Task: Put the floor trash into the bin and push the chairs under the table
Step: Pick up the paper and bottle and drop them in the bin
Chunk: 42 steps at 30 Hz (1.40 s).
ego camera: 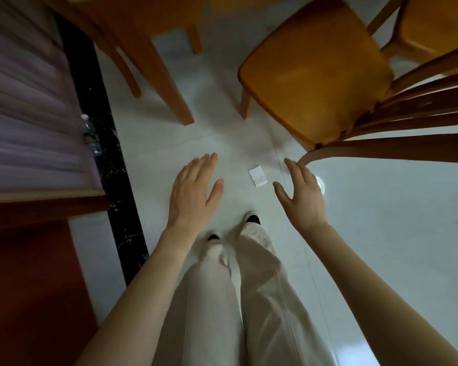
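Both hands are open and hold nothing, palms down, fingers spread. The left hand (193,188) and the right hand (302,192) hang level with each other over the pale floor (381,220), probably held out for balance or ready for a reach while the person stands looking straight down at their own shoes.

Just beyond the gap between the two hands, a little nearer the right one, lies a small white scrap of paper (257,176) flat on the tiles. It looks like the floor trash to be picked up; neither hand touches it yet.

Right by the right hand's fingertips curves the backrest of a wooden chair (315,83), whose seat stands clear of the table (132,30), so it seems to need pushing in. Beyond the left hand a table leg comes down to the floor. Far off to the left of that hand, a plastic bottle (90,136) stands against a dark strip. No bin is in view.
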Tool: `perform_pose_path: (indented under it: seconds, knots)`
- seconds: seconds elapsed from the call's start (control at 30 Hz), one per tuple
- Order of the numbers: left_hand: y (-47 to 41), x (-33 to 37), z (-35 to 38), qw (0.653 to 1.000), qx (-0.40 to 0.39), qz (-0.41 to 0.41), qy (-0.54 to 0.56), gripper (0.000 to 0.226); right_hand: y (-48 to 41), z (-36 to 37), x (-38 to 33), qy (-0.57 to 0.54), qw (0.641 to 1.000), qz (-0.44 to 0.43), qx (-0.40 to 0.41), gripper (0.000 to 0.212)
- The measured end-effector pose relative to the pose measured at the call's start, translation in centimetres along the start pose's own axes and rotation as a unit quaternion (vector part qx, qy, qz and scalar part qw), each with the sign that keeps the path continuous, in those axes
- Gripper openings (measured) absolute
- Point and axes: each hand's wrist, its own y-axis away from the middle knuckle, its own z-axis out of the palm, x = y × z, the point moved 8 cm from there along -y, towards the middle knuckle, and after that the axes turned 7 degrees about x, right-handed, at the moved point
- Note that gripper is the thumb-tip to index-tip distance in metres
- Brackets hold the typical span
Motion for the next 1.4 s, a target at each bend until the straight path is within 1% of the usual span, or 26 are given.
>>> perform_pose_path:
  seconds: [0.1,0.27,0.37,0.47,0.53,0.57,0.67,0.77,0.83,0.87,0.97,1.1,1.27,1.4]
  knots:
    - [-4.3,-2.9,7.0,1.0,-0.011,0.02,-0.007,0.057,-3.0,6.4,4.5,-0.008,1.0,0.007,-0.005,0.054]
    - [-9.6,-10.0,22.1,0.993,-0.052,0.101,-0.038,0.056,-6.6,20.0,13.9,-0.011,1.0,0.015,-0.012,0.056]
    - [-11.3,-15.6,31.1,0.991,-0.06,0.112,-0.048,0.057,-9.0,29.4,19.7,0.005,1.0,0.015,-0.024,0.06]
    - [-12.1,-20.6,39.1,0.987,-0.089,0.124,-0.045,0.058,-10.3,38.2,25.1,0.013,0.997,0.052,-0.059,0.067]
    - [-12.4,-23.0,43.4,0.983,-0.106,0.141,-0.042,0.057,-10.6,43.1,28.2,0.019,0.993,0.087,-0.084,0.073]
    - [-12.6,-24.0,45.1,0.983,-0.109,0.145,-0.039,0.057,-10.6,44.9,29.4,0.028,0.991,0.091,-0.088,0.076]
    - [-12.9,-26.2,48.2,0.983,-0.106,0.145,-0.038,0.057,-11.2,48.7,31.2,0.065,0.992,0.072,-0.081,0.083]
    - [-12.8,-27.7,49.7,0.984,-0.107,0.143,-0.026,0.057,-12.0,50.8,31.6,0.111,0.989,0.051,-0.084,0.082]
    - [-12.7,-28.4,50.3,0.984,-0.108,0.141,-0.02,0.056,-12.5,51.4,31.4,0.135,0.987,0.042,-0.073,0.073]
    - [-12.6,-28.7,50.5,0.984,-0.107,0.139,-0.019,0.056,-12.6,51.5,31.3,0.13,0.989,0.042,-0.065,0.067]
    - [-12.5,-29.3,50.8,0.987,-0.102,0.127,-0.013,0.054,-12.2,52.1,31.2,0.055,0.996,0.049,-0.06,0.054]
    - [-12.8,-29.3,50.4,0.989,-0.084,0.12,-0.008,0.053,-12.2,51.5,30.6,-0.02,0.998,0.056,-0.033,0.043]
    - [-12.1,-28.4,47.7,0.991,-0.07,0.114,0.005,0.051,-12.5,47.3,26.8,-0.076,0.996,0.048,0.012,0.036]
    - [-10.8,-25.8,41.2,0.995,-0.047,0.081,0.018,0.053,-11.8,40.5,21.5,-0.108,0.992,0.045,0.046,0.033]
